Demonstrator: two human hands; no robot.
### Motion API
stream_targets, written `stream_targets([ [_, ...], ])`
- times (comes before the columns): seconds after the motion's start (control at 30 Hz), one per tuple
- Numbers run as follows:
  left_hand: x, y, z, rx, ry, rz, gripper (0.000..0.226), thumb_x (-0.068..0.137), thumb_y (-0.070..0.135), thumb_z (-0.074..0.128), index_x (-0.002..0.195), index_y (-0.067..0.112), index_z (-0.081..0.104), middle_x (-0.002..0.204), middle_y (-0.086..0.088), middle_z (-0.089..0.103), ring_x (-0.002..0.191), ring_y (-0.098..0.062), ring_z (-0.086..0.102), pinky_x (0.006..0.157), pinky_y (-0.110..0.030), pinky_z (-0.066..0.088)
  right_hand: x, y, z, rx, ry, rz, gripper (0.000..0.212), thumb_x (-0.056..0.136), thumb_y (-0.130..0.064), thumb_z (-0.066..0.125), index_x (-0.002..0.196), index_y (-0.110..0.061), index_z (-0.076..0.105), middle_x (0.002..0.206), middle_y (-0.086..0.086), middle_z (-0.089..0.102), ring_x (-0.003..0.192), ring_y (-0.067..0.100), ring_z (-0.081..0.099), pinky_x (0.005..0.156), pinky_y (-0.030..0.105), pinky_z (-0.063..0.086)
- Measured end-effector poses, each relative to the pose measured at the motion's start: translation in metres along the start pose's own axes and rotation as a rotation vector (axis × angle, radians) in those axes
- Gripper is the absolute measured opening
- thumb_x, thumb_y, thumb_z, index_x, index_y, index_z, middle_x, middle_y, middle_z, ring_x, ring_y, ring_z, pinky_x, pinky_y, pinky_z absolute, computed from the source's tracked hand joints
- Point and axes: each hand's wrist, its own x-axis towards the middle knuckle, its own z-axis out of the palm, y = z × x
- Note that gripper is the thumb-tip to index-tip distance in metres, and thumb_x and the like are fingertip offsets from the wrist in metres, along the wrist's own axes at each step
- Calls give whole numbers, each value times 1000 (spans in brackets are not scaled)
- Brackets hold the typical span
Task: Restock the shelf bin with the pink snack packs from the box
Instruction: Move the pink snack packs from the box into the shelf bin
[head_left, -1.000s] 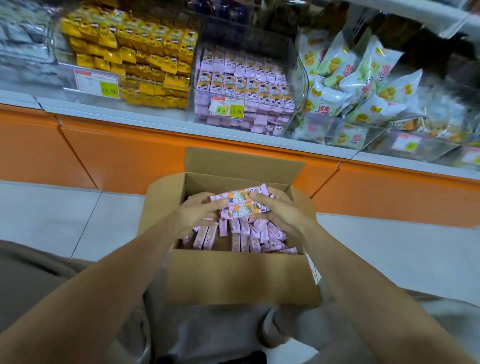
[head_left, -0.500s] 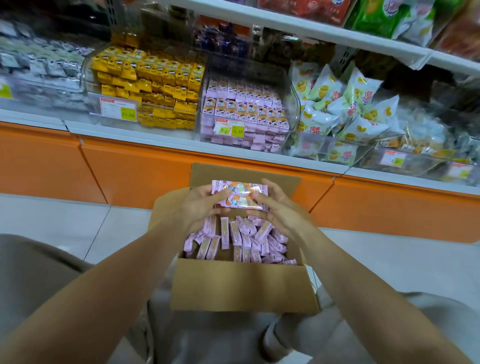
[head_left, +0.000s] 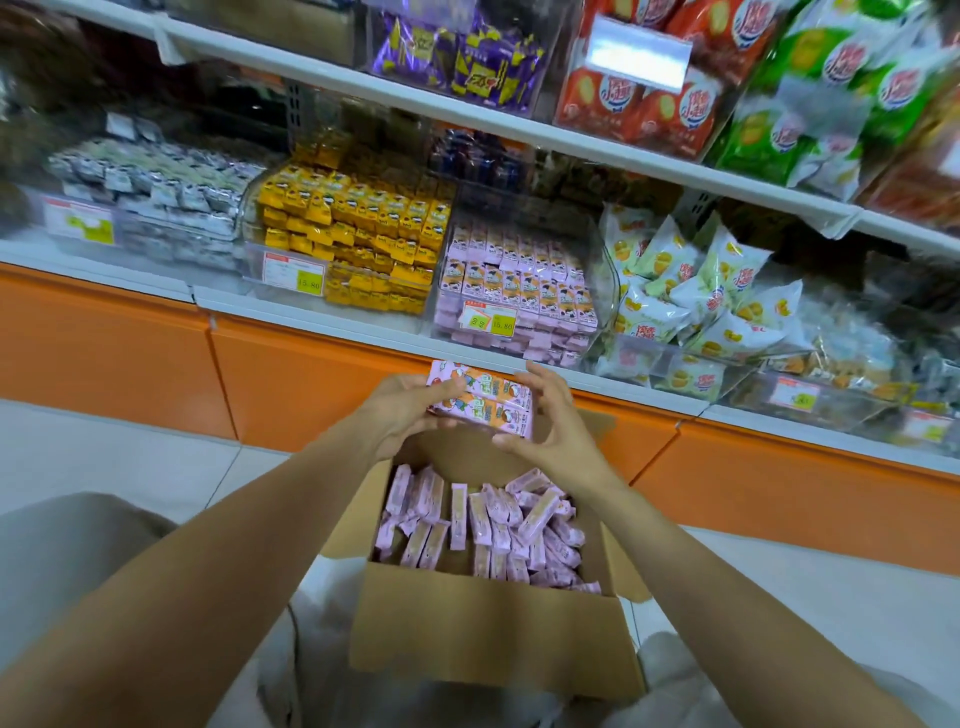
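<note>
Pink snack packs (head_left: 480, 402), 2 pcs stacked: held above box (head_left: 488, 639). Left grip (head_left: 402, 410) curled round left end, right grip (head_left: 550, 428) clasps right end, fingers half-curled.

Left hand (head_left: 400, 410) and right hand (head_left: 558, 434) grip pink snack packs (head_left: 483, 402) between them, above the open box (head_left: 493, 639), just below the shelf bin (head_left: 519, 291).

Soft, even light, faint shadows. Motion blur smears the red and green plastic snack bags (head_left: 831, 67) (worst top right); the white shelf edge (head_left: 467, 113) bows.
</note>
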Motion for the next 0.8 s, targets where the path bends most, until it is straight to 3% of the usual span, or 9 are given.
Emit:
stream_targets([
  [0.07, 6, 15, -1, 12, -15, 26, 24, 81, 18, 75, 93, 0, 67, 97, -11, 70, 79, -15, 65, 63, -22, 58, 10, -14, -11, -91, 10, -129, 62, 83, -35, 73, 138, -31, 43, 142, -11, 39, 129, 3, 38, 106, 19, 33],
  [0.2, 23, 53, 2, 35, -42, 74, 25, 80, 20, 75, 89, -2, 68, 90, -12, 72, 76, -18, 65, 61, -22, 57, 40, -29, -33, -222, 71, -284, 47, 85, -31, 72, 129, -29, 54, 126, -8, 55, 117, 8, 48, 95, 23, 40],
  [0.3, 42, 80, 9, 147, -15, 228, 45, 85, 30, 72, 112, -4, 63, 99, -12, 67, 72, -20, 64, 68, -30, 59, 71, -33, -47, -238, 153, -356, 40, 84, -30, 71, 122, -25, 58, 118, -10, 58, 108, 4, 52, 89, 20, 41],
  [0.37, 60, 94, 10, 403, 155, 471, 45, 91, 35, 65, 123, 6, 53, 103, -3, 59, 77, -19, 62, 73, -34, 57, 96, -34, -54, -187, 269, -332, 33, 83, -30, 69, 115, -24, 61, 114, -11, 61, 105, 3, 54, 86, 18, 42],
  [0.43, 80, 105, 4, 881, 410, 851, 42, 93, 35, 58, 127, 11, 51, 118, -7, 55, 105, -22, 55, 87, -39, 48, 125, -32, -58, -126, 383, -233, 26, 83, -26, 70, 107, -26, 61, 110, -10, 63, 104, 5, 56, 85, 14, 41],
  [0.5, 104, 108, -6, 1290, 458, 1073, 48, 94, 36, 49, 135, 11, 50, 139, -11, 48, 132, -29, 41, 106, -48, 36, 158, -24, -59, -117, 463, -112, 22, 83, -26, 71, 102, -27, 59, 104, -10, 63, 97, 7, 57, 81, 11, 41],
  [0.57, 128, 104, -15, 1603, 371, 1022, 59, 98, 43, 33, 149, 13, 32, 157, -10, 27, 147, -29, 18, 119, -49, 16, 193, -12, -58, -125, 511, -7, 25, 81, -34, 71, 102, -26, 61, 101, -7, 65, 90, 9, 57, 80, 22, 46],
  [0.63, 147, 92, -21, 1722, 359, 940, 63, 99, 45, 15, 153, 12, 15, 161, -9, 12, 150, -26, 4, 121, -47, 4, 228, -1, -56, -159, 533, 42, 34, 76, -42, 69, 104, -23, 63, 102, 1, 66, 89, 13, 59, 78, 30, 48],
  [0.8, 165, 75, -25, 1705, 465, 999, 59, 99, 34, 23, 152, 8, 22, 159, -12, 21, 148, -27, 16, 120, -48, 13, 306, 11, -36, -288, 511, 116, 52, 76, -52, 68, 111, -14, 62, 108, 13, 64, 100, 30, 60, 83, 38, 48],
])
